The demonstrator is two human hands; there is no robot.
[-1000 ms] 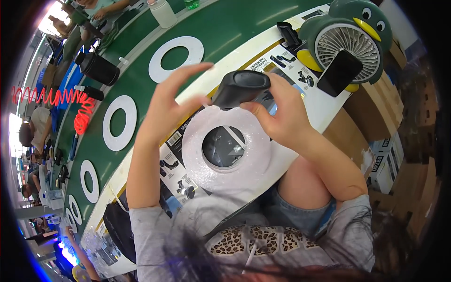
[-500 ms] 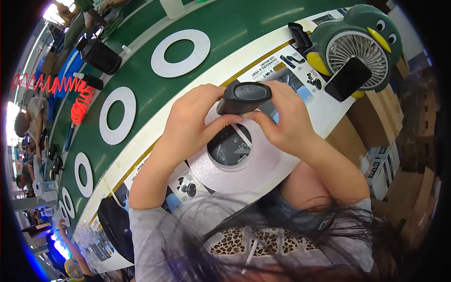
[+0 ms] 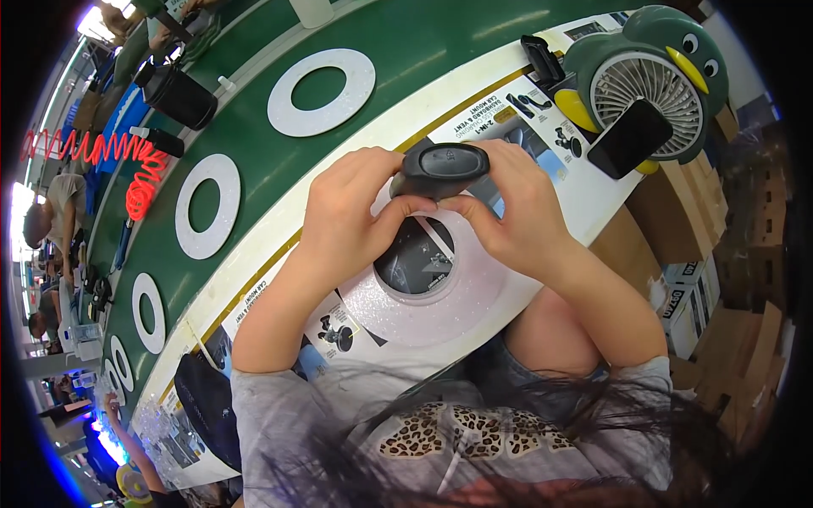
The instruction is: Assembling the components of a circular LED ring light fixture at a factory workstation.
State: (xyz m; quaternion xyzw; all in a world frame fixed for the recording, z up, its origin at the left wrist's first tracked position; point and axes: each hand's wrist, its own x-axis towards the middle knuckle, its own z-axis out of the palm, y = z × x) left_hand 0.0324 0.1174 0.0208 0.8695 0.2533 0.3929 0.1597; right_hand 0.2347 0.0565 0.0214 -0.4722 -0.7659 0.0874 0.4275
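Both my hands grip a black plastic part with an oval, recessed end (image 3: 446, 161), held up over the table. My left hand (image 3: 343, 207) closes on its left side and my right hand (image 3: 527, 207) on its right. The thumbs nearly meet at its near edge; the other fingers are mostly hidden behind it. Below, a large white glittery ring (image 3: 483, 292) lies on the table, and a dark printed surface shows through its hole.
Several flat white rings (image 3: 362, 76) lie on the curved green belt (image 3: 254, 127) beyond the table. At the right stand a penguin-shaped fan (image 3: 648, 89), with a black rectangular panel (image 3: 631, 140) before it, and cardboard boxes (image 3: 669, 212). A black pouch-like item (image 3: 206, 411) sits at lower left.
The black part has tilted slightly in my hands, and both hands keep their grip. The white rings on the belt appear a little further left.
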